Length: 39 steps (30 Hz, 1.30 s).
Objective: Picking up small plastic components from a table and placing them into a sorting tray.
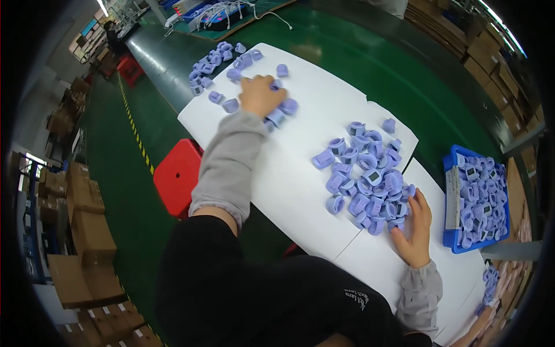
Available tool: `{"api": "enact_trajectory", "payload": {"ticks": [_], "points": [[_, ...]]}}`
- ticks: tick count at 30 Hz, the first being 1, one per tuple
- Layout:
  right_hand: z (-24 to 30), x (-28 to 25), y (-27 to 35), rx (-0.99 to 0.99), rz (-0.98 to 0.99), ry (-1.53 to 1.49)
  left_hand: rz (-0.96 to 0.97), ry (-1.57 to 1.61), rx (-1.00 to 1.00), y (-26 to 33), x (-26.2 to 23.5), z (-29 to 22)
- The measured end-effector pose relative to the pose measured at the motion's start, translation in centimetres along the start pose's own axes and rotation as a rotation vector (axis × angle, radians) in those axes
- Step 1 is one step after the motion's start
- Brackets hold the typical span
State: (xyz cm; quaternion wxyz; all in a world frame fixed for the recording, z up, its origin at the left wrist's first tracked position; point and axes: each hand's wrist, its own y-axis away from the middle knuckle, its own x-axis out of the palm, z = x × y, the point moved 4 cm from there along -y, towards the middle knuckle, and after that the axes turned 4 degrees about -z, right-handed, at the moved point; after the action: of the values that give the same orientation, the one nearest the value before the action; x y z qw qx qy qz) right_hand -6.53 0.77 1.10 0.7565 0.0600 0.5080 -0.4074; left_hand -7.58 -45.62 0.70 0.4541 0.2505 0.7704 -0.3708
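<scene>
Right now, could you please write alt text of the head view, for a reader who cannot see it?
The left hand is over scattered purple ring-shaped pieces on a white table; the right hand is at the edge of a larger pile of them. A blue bin of similar pieces stands at right, a red stool at left.

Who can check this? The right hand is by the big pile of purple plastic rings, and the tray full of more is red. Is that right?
Not quite: the head view shows the rectangular plastic tray is blue, not red. The right hand is by the big pile of purple plastic rings.
</scene>
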Motion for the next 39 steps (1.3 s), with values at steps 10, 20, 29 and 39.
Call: {"api": "enact_trajectory", "payload": {"ticks": [10,20,29,39], "points": [[-1.0,-0.3,0.6,0.065,-0.007,-0.154,-0.384,0.621,0.468,7.0,-6.1,-7.3],[-0.7,-0.4,0.4,0.024,0.016,-0.114,-0.321,0.830,-0.188,-8.5,0.7,15.5],[-0.6,-0.3,0.0,0.030,0.023,-0.071,0.323,0.339,0.151,-14.4,2.8,8.3],[-0.3,-0.7,0.1,0.010,-0.022,-0.089,0.599,0.903,0.279,-9.4,2.7,0.4]]}}
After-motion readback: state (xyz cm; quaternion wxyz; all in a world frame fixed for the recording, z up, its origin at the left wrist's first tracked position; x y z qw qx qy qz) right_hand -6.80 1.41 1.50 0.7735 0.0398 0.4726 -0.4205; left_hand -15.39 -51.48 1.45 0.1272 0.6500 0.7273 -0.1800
